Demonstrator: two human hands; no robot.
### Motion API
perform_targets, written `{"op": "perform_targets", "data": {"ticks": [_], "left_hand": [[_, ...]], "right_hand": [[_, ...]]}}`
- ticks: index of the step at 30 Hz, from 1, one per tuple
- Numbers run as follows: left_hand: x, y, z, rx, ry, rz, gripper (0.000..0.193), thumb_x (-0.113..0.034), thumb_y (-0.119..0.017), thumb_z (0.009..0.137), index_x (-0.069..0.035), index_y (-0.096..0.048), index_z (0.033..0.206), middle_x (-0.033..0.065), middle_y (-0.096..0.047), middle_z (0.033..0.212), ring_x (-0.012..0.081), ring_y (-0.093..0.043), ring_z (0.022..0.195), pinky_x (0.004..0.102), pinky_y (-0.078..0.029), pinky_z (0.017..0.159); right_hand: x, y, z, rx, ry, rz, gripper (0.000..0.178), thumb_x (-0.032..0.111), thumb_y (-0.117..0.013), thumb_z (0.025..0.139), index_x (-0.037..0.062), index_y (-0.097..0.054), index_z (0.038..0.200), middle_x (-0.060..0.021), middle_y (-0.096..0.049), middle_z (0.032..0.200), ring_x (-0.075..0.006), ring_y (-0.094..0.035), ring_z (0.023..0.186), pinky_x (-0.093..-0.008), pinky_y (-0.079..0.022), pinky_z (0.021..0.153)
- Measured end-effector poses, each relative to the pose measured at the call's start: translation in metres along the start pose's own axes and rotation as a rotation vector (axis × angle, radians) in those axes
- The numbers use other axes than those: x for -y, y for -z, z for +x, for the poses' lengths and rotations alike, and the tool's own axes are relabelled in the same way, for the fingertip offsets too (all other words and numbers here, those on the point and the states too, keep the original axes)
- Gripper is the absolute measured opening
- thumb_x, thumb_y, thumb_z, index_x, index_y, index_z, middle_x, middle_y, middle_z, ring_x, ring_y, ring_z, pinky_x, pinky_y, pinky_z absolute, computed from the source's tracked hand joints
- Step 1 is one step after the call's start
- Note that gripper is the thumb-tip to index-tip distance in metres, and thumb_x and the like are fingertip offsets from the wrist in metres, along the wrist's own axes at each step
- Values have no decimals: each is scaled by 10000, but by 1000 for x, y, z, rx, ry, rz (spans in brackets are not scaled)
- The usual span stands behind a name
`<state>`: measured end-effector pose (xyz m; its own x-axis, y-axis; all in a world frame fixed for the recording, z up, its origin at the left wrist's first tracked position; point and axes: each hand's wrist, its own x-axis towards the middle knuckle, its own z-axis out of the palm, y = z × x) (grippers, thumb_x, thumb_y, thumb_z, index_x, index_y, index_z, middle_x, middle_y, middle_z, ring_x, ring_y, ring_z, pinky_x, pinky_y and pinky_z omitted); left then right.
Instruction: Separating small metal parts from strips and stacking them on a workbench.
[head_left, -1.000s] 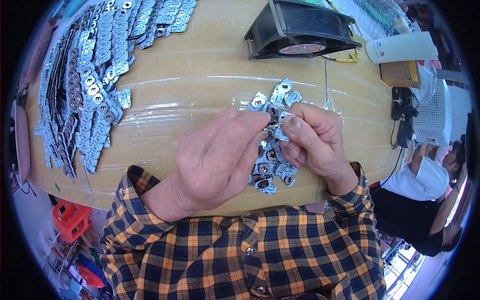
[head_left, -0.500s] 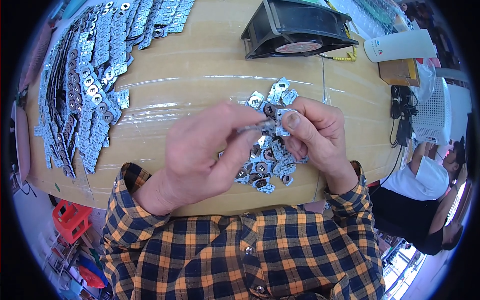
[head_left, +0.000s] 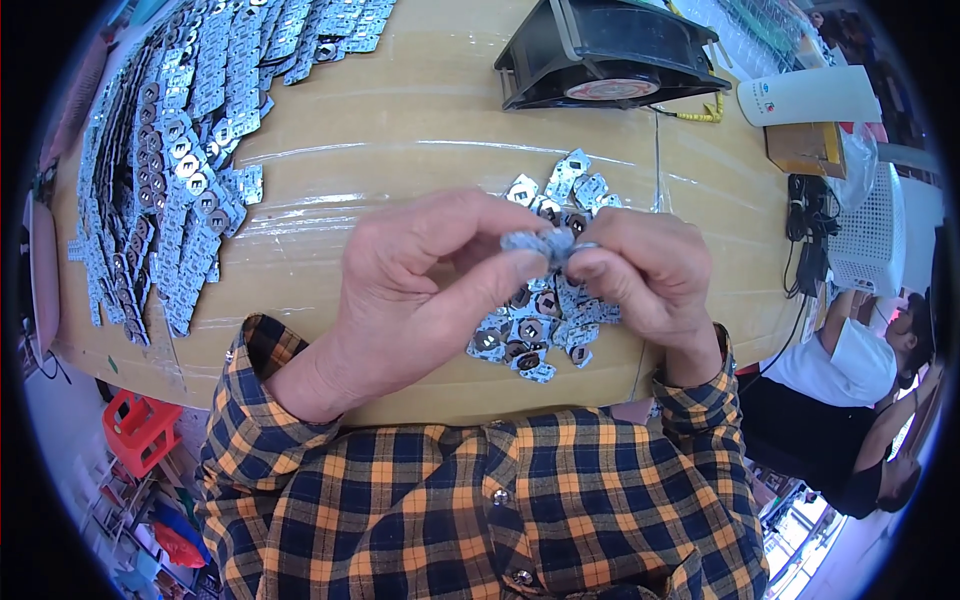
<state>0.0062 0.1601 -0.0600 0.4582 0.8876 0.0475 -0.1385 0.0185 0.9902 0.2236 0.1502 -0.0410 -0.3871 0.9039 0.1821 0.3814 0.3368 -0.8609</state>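
Between my two hands is a small circuit board piece [head_left: 535, 243], blurred by motion. My left hand [head_left: 425, 280] pinches its left part between thumb and fingers. The thumb and curled fingers of my right hand [head_left: 650, 270] close on its right side, where a thin edge shows. Under the hands lies a loose pile of small circuit boards [head_left: 530, 335], pale blue-white with round dark parts; my hands hide the middle of it. Further left spreads a large stack of circuit board strips [head_left: 190, 180], long and overlapping.
A black fan [head_left: 610, 55] stands at the far side of the table [head_left: 350, 150]. To its right are a white cup [head_left: 808, 97], a cardboard box [head_left: 800, 150], a black cable bundle [head_left: 808, 225] and a white perforated basket [head_left: 865, 235]. A red stool [head_left: 140, 432] is at left; another person [head_left: 840, 360] sits at right.
My left hand has rotated, opening its palm side to view, and both hands have met at the board piece. The piece has turned, its flat face now seen edge-on at right.
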Motion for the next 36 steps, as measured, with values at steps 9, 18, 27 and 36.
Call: {"op": "perform_targets", "data": {"ticks": [9, 18, 27, 36], "left_hand": [[1, 5, -5, 43, 45, -108, 182, -11, -665, 866, 32, -664, 1043, 66, -665, 884, 68, -601, 683, 178, -470, 588], [-4, 5, -6, 67, 166, -117, 157, 2, -647, 872, 34, -627, 1024, 82, -664, 804, 83, -627, 635, 183, -486, 547], [-1, 10, 0, 104, 193, -383, 121, 3, -617, 895, 35, -600, 1010, 100, -659, 795, 119, -646, 623, 218, -521, 535], [-4, 8, 0, -31, -385, 402, 189, 95, -659, 798, 34, -645, 976, 106, -655, 838, 145, -630, 730, 242, -474, 604]], "right_hand": [[0, -11, -5, -86, -50, 86, 305, 196, -574, 949, -6, -612, 723, -24, -544, 577, -88, -483, 437, -237, -339, 430], [-4, -12, -3, 57, 150, -41, 273, 199, -576, 948, -9, -604, 773, -24, -567, 593, -90, -536, 466, -236, -359, 432], [6, -24, -8, 65, -465, 1105, 335, 196, -432, 1023, -15, -537, 785, -14, -472, 535, -69, -426, 385, -207, -337, 368], [9, -26, -4, 2, -380, 585, 328, 198, -466, 1006, 11, -492, 738, -3, -448, 531, -52, -389, 397, -204, -334, 382]]}}
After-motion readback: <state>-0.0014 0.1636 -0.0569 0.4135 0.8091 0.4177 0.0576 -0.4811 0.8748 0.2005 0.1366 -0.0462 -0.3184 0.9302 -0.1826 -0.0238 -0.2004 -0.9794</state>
